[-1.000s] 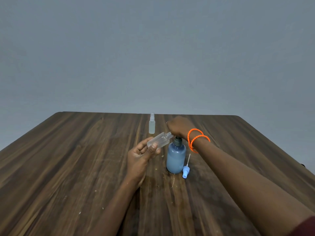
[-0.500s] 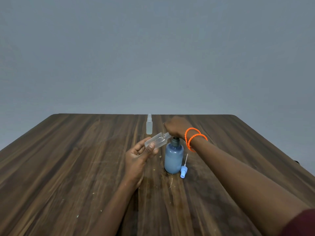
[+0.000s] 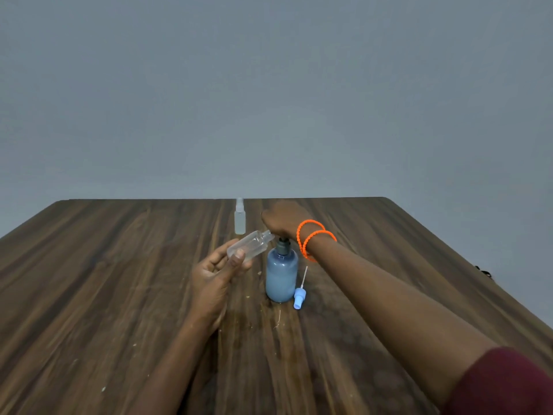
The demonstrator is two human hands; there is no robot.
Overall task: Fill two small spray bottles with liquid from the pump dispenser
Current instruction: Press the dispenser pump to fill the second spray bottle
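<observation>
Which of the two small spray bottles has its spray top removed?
The clear bottle tilted in the left hand, neck toward the pump; its blue spray top lies on the table. The far bottle stands capped.

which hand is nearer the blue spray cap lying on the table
Left. The left hand holds the clear bottle beyond the dispenser from the cap; the right hand presses the pump, farther back.

Right hand [image 3: 284,218] covers pump head of dispenser [image 3: 281,274]; nozzle not visible. Right fingers hidden under hand, posture unclear. Liquid in tilted bottle [image 3: 250,245] too faint to tell. Small dark object [image 3: 486,272] at table [image 3: 119,280] right edge unidentifiable.
</observation>
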